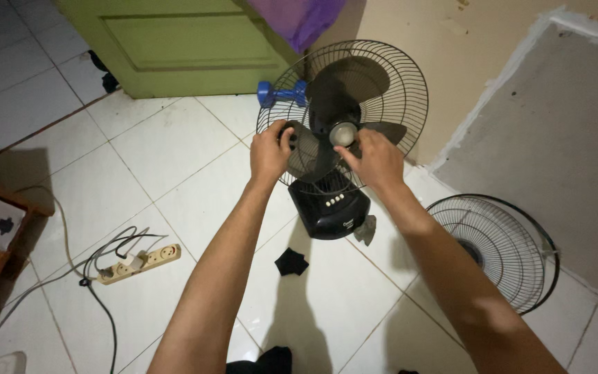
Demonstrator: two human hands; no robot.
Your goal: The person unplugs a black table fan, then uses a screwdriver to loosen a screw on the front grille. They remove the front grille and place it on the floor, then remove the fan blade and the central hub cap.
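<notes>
Here, two hands work at the front of a black fan standing on the white tiled floor.

The left hand (270,149) grips the edge of a dark blade (304,149), fingers curled round it. The right hand (376,161) pinches the pale hub cap (344,133) at the blade's centre. The fan (329,208) stands near a green door (174,41), its rear wire guard (403,76) behind the blades. The loose front grille (496,249) leans against the wall to the right; a power strip (140,263) lies left.
</notes>
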